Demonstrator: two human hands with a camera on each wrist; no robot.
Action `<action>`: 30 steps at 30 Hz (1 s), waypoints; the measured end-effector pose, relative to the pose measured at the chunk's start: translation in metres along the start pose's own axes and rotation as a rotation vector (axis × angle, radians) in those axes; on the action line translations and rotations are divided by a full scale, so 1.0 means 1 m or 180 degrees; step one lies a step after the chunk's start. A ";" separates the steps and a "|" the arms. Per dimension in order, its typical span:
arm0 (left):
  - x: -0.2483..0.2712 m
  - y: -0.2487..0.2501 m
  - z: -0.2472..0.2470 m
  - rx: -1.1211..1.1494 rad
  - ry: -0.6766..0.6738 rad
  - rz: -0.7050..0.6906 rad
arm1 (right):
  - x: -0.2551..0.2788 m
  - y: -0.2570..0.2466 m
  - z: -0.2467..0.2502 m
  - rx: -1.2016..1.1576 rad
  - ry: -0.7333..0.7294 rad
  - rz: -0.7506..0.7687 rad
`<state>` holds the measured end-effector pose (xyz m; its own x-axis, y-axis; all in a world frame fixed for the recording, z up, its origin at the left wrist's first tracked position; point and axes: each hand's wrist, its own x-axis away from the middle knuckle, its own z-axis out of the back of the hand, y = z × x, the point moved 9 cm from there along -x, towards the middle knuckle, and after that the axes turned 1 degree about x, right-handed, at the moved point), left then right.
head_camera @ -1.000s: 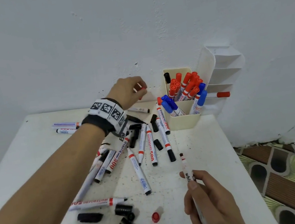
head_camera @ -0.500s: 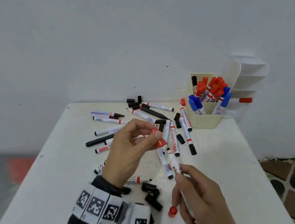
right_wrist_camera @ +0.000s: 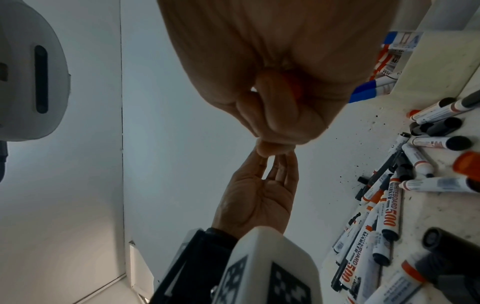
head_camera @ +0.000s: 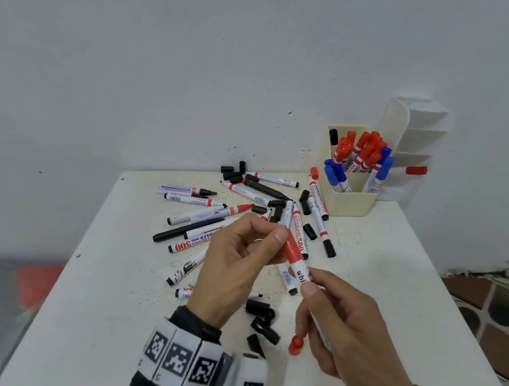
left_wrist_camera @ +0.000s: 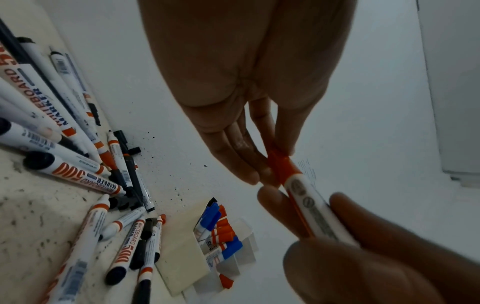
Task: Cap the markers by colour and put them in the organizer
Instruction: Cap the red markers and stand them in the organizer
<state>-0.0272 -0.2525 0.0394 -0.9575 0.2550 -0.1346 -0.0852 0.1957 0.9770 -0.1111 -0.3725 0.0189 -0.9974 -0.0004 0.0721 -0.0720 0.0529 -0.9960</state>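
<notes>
Two hands are engaged above the table [head_camera: 70, 333]: a red cap [head_camera: 293, 249] is pinched by the left hand [head_camera: 239, 260] onto a marker [head_camera: 302, 276] clasped in the right hand [head_camera: 340, 321]. Seating appears incomplete. Next: firm pressing home, then transfer to the organizer [head_camera: 351, 202].

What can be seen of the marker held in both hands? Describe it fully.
The marker has a white, plastic-looking barrel with dark print and a red cap on its upper end. It is held nearly upright above the table. The left hand pinches the cap; the right hand grips the barrel lower down.
</notes>
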 end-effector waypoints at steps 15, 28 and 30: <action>0.010 -0.007 -0.005 -0.0004 -0.0079 -0.0025 | -0.024 -0.023 0.017 0.0918 -0.0288 0.0385; 0.050 -0.096 0.083 0.1862 0.0792 0.1000 | -0.114 -0.099 0.148 0.1169 0.1594 0.1285; 0.049 -0.098 0.092 0.2090 0.0825 0.0997 | -0.120 -0.115 0.165 0.1375 0.1996 0.1543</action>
<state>-0.0407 -0.1725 -0.0786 -0.9508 0.1772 0.2541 0.3038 0.6933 0.6535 0.0166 -0.5431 0.1163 -0.7427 0.4756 -0.4713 0.2348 -0.4742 -0.8485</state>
